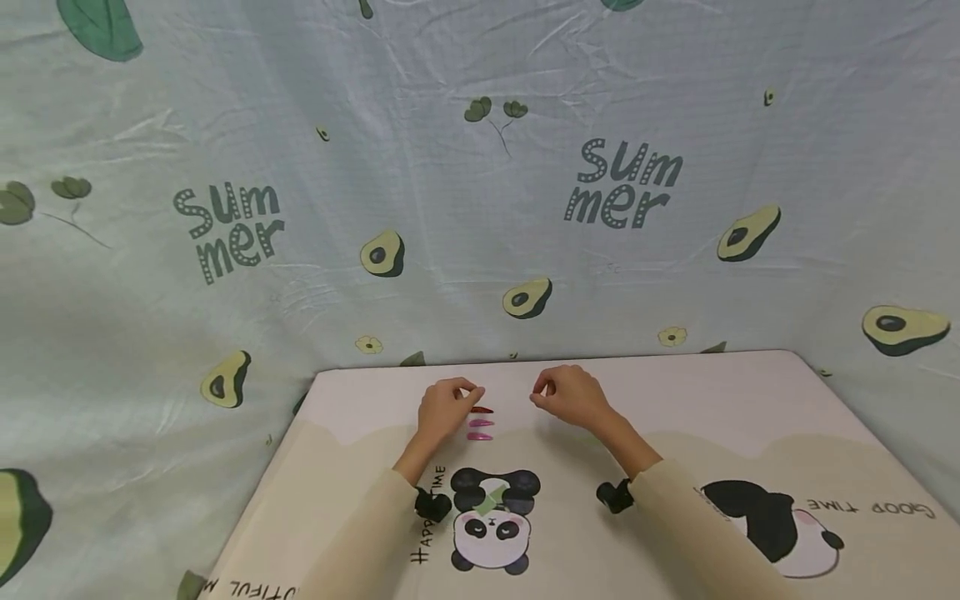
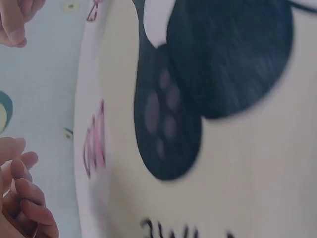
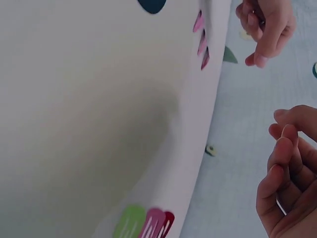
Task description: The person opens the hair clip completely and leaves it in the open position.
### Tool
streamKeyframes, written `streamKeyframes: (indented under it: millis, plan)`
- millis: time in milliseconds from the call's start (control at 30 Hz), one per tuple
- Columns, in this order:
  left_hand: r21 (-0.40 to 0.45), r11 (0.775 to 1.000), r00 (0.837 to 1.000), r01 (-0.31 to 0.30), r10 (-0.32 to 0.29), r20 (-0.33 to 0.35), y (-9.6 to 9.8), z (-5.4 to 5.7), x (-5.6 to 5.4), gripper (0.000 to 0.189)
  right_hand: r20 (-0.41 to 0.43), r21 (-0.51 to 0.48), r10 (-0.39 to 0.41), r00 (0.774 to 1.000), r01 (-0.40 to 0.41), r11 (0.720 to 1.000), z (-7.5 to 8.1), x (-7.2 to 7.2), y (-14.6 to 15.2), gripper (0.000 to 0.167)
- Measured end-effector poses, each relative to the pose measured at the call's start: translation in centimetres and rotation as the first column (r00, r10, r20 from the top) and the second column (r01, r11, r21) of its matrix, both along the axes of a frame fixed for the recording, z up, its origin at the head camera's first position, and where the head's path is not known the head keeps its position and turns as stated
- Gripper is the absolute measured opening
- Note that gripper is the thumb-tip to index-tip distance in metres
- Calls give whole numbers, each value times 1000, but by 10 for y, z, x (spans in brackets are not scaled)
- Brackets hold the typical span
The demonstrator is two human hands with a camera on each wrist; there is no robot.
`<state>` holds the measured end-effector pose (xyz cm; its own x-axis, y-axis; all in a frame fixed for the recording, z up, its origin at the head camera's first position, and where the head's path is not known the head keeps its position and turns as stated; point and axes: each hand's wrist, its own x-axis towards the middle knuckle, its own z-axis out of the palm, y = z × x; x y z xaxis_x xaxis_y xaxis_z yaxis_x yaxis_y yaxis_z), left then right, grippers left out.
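Three slim, pointed pieces like snap hair clips lie in a row on the table: a red one (image 1: 482, 409), a pink one (image 1: 481, 423) and a magenta one (image 1: 480, 437). My left hand (image 1: 447, 407) hovers right beside the row, its fingertips near the red clip. Its fingers are loosely bent, with nothing visible between them. Farther right, my right hand (image 1: 572, 395) is raised over the table, thumb and fingers curved toward each other around a bare gap. In the right wrist view, green (image 3: 130, 220), magenta (image 3: 152, 222) and red (image 3: 167, 224) rounded ends show at the bottom edge.
The table (image 1: 360, 400) wears a pale cloth printed with a panda (image 1: 491, 537) and lettering. Behind its far edge hangs a light curtain (image 1: 450, 183) with avocado and "summer" prints. A small black wrist camera (image 1: 432, 505) sits on the left sleeve, another (image 1: 615, 496) on the right.
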<state>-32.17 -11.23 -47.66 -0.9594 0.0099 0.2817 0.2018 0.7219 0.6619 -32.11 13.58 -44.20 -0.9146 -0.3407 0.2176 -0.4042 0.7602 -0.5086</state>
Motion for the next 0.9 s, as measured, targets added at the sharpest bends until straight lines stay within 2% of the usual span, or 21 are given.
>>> streamKeyframes:
  millis: [133, 233, 467, 667, 900]
  plan:
    - [48, 999, 999, -17, 14, 50, -16, -6, -1, 20, 36, -9, -4, 999, 5, 1000, -5, -5, -22, 11]
    - [54, 999, 996, -3, -2, 92, -24, -8, 0, 17, 73, -20, -8, 997, 9, 1000, -12, -9, -37, 12]
    - [-82, 997, 987, 16, -3, 158, -31, -14, -2, 14, 153, -1, -35, 988, 36, 999, -35, -18, -59, 21]
    - [-143, 989, 988, 46, -24, 153, -31, -18, -4, 17, 167, 21, -74, 983, 71, 997, -46, -23, -71, 21]
    - [-169, 985, 991, 39, -16, 133, -30, -17, -5, 17, 137, 35, -111, 984, 108, 994, -52, -19, -80, 18]
